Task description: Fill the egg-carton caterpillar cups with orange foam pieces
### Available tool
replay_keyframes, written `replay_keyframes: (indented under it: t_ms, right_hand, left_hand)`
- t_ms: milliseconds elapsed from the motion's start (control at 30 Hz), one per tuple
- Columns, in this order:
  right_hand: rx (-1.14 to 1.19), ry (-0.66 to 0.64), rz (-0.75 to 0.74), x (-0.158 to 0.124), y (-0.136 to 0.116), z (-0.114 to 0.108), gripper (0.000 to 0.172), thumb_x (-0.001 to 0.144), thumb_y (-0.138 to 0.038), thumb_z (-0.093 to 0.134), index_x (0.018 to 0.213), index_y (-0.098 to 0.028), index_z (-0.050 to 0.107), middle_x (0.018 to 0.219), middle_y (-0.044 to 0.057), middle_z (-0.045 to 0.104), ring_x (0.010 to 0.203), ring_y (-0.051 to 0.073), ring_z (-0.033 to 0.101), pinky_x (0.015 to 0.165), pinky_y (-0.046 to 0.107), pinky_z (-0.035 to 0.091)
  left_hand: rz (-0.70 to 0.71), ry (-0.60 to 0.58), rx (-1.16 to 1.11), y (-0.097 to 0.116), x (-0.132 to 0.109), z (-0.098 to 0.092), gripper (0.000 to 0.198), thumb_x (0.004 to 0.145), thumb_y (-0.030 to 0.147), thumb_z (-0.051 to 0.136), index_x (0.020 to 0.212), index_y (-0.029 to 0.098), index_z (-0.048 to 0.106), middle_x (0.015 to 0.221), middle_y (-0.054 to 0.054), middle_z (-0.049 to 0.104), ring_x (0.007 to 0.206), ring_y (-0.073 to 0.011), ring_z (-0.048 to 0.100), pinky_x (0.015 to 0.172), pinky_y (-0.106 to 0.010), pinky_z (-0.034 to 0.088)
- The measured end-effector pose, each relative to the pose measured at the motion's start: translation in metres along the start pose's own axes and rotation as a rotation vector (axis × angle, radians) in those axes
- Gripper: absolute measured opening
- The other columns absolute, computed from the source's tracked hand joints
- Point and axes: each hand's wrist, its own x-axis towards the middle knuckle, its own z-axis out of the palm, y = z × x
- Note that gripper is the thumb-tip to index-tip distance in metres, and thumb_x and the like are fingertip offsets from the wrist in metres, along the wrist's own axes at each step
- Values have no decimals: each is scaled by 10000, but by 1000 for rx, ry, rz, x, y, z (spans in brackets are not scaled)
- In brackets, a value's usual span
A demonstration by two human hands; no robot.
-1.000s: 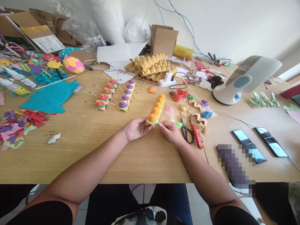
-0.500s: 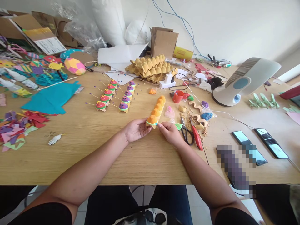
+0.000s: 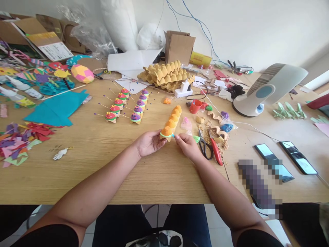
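Observation:
My left hand [image 3: 149, 143] is closed around the near end of an egg-carton strip [image 3: 169, 138] whose row of bumps is coated in orange clay [image 3: 171, 122]. A light green band rims the nearest bump. At that band's right side, my right hand [image 3: 187, 144] pinches a small light-blue tool [image 3: 173, 136], most of it hidden by the fingers. Beyond my left hand stand two finished-looking strips, one with red and green bumps [image 3: 118, 102], the other with purple bumps [image 3: 140, 105]; thin dark-tipped sticks poke out of them. Green clay [image 3: 196, 138] lies beside my right hand.
Black-handled scissors [image 3: 205, 148] and a red cutter [image 3: 216, 151] lie right of my hand, amid carton scraps. Farther back are a red cup [image 3: 195, 106], stacked egg trays [image 3: 167, 75] and a fan [image 3: 267, 91]. Phones [image 3: 298, 157] rest at right, paper scraps [image 3: 17, 137] at left.
My right hand has shifted slightly to the right with the blue tool, exposing a bit more of its tip. My left hand and the strip stay in place.

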Motion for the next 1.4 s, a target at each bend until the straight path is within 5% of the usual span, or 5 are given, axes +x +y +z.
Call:
replay_keyframes:
  t_ms: [1400]
  right_hand:
    - [-16,12,-59,1,1,4,596,899,-730,514,614,-216,415,590,-46,329,553,100,284,528,278,232]
  left_hand:
    - [-12,18,-5,1,0,2,345,1069,214,371,1030,68,682,745,-115,746,621,-166,746,586,-226,639]
